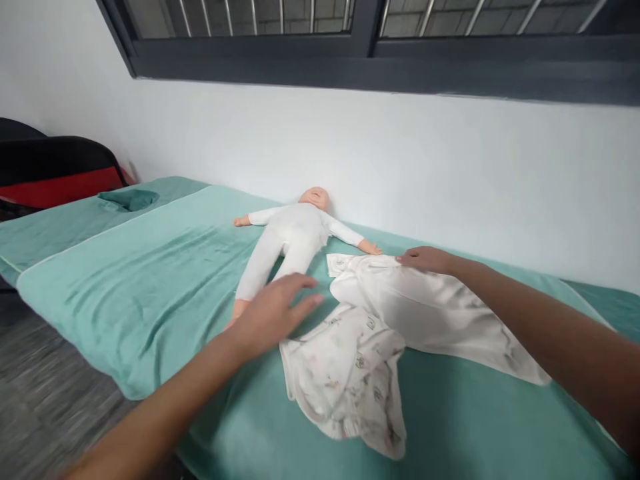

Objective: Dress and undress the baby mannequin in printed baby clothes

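A baby doll (300, 230) in a white long-sleeved suit lies on its back with its arms spread. My left hand (275, 313) hovers by the doll's lower legs, thumb and fingers apart, holding nothing. Just right of it lies a crumpled baby garment (345, 373) with a small print on white. A plain white baby garment (425, 303) is spread next to it, partly overlapped by the printed one. My right hand (425, 259) is closed on the upper edge of the plain garment, near the doll's hand; its fingertips are partly hidden.
A green sheet (165, 267) covers the bed, with a dark green cloth lump (129, 199) at the far left. A white wall (450, 167) runs behind, below a dark barred window frame (300, 57). A black and red chair (60, 173) stands at left, above grey floor (45, 407).
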`<state>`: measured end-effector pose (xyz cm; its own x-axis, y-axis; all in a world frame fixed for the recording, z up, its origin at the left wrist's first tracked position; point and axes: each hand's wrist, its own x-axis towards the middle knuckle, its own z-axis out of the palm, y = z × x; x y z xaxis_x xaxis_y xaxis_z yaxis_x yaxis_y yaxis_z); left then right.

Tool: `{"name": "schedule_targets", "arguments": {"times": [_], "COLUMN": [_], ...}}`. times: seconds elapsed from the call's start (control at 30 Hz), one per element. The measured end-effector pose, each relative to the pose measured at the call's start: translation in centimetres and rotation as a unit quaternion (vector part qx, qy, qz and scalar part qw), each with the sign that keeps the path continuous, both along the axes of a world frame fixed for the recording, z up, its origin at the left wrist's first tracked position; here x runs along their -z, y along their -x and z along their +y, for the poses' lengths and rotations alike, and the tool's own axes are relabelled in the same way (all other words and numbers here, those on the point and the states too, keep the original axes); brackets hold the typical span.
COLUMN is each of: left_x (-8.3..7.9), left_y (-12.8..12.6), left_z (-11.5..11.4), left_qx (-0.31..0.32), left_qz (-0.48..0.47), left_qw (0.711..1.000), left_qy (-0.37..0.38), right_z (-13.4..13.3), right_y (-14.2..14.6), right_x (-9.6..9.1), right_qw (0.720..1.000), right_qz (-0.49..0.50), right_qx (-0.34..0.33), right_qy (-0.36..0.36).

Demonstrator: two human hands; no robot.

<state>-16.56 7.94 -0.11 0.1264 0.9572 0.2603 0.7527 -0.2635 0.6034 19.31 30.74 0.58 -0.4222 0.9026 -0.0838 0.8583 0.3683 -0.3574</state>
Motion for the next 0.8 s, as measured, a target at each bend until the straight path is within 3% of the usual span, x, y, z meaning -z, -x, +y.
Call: {"name": "schedule_targets", "arguments": {"times": [0.07, 0.17, 0.23, 0.37, 0.43, 0.5, 0.57, 0.63, 0.73, 0.8], "left_x": [-0.1, 0.2, 0.4, -0.4, -1.1, -1.9, -2.8, -3.9, -5.7, -6.8], "left_y": [-2.7, -5.4, -6.8, -9.8, -11.5, -13.0, -14.1, -14.8, -15.8, -16.7], "left_z": [-1.1, -1.6, -1.7, -2.0, -2.0, -2.0, -2.0, -2.1, -2.7, -3.3], "left_qx": [0.087, 0.109, 0.119, 0.173, 0.197, 0.201, 0.162, 0.077, -0.050, -0.083], "left_qz": [0.094, 0.199, 0.219, 0.232, 0.261, 0.303, 0.331, 0.318, 0.208, 0.085], "left_qw": [0.990, 0.969, 0.967, 0.942, 0.920, 0.904, 0.902, 0.918, 0.948, 0.962], "left_qy": [0.062, 0.095, 0.043, -0.168, -0.214, -0.223, -0.224, -0.226, -0.234, -0.244], "right_z": [-2.2, -6.1, -9.4, -17.1, -20.7, -23.4, -24.8, -25.2, -25.2, -25.5], "right_y": [-0.7, -0.4, 0.5, 2.3, 2.5, 1.8, 0.2, -1.8, -4.3, -4.8], "right_x": [-0.8, -1.9, -2.8, -5.3, -6.8, -8.3, -9.6, -10.3, -10.5, -9.9], "right_qw": [0.998, 0.991, 0.987, 0.959, 0.946, 0.948, 0.963, 0.980, 0.994, 0.999], "right_qz": [-0.060, -0.122, -0.138, -0.175, -0.170, -0.154, -0.128, -0.106, -0.078, -0.013], "right_qx": [-0.015, -0.039, -0.068, -0.184, -0.229, -0.225, -0.174, -0.092, 0.006, 0.017], "right_qy": [-0.001, -0.027, -0.050, -0.123, -0.156, -0.166, -0.162, -0.144, -0.071, -0.024]}}
